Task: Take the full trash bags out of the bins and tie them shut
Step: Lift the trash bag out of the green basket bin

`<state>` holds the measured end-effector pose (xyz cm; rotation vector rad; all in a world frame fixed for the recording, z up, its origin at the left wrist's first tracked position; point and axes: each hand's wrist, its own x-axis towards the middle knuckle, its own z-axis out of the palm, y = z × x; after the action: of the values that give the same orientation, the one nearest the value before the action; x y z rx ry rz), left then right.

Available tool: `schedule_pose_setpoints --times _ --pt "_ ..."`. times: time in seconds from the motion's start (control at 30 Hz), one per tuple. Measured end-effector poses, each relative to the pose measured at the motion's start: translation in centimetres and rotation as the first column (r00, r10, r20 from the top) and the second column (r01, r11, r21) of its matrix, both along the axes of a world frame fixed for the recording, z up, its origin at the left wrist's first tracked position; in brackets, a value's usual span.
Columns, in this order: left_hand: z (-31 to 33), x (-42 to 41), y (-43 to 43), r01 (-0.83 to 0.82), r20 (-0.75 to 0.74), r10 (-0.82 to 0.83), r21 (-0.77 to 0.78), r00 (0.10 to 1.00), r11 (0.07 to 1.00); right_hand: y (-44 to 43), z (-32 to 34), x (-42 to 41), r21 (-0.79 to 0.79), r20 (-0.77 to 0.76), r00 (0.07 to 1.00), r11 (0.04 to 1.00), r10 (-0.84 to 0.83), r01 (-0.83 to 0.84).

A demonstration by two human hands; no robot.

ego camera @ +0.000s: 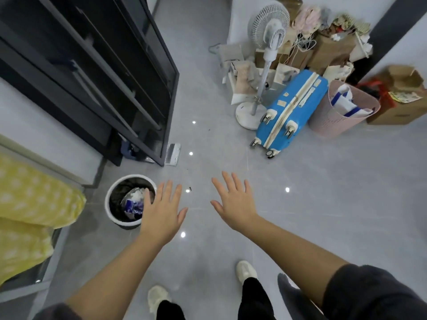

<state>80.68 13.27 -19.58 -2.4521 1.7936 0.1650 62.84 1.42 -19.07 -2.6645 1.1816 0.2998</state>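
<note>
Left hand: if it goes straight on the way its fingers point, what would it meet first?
The left hand, open, points past the white bin toward the dark cabinet's near corner; only grey floor lies between. Probably the cabinet first, though height is unclear.

No legible text, yellow label on cardboard box perhaps printed, too blurred

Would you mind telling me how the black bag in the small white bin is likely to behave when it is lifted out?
The black bag looks like thin film, so it will probably be floppy and sag. Its load seems to be wrappers and paper, so likely light. The small white bin may lift or tip with it.
</note>
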Motion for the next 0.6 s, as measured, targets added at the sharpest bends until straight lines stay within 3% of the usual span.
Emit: schedule_pose_setpoints --times 0.17,0.4,0.6 --pt "-3.4 8.9 3.5 -0.018 -0.024 0.019 0.028 1.0 0.999 3.4 -3.3 8.5 0.049 -0.055 0.998 0.998 0.029 -0.026" --pt "-15.0 17.4 6.4 -0.252 -0.111 0.266 0.123 0.958 0.96 5.4 -14.1 18.9 0.124 -0.076 0.996 0.991 0.055 -0.045" --pt "-31.0 23.1 6.3 -0.55 -0.253 0.561 0.119 0.788 0.827 4.1 -30.3 25.8 0.226 -0.12 0.982 0.968 0.143 -0.114"
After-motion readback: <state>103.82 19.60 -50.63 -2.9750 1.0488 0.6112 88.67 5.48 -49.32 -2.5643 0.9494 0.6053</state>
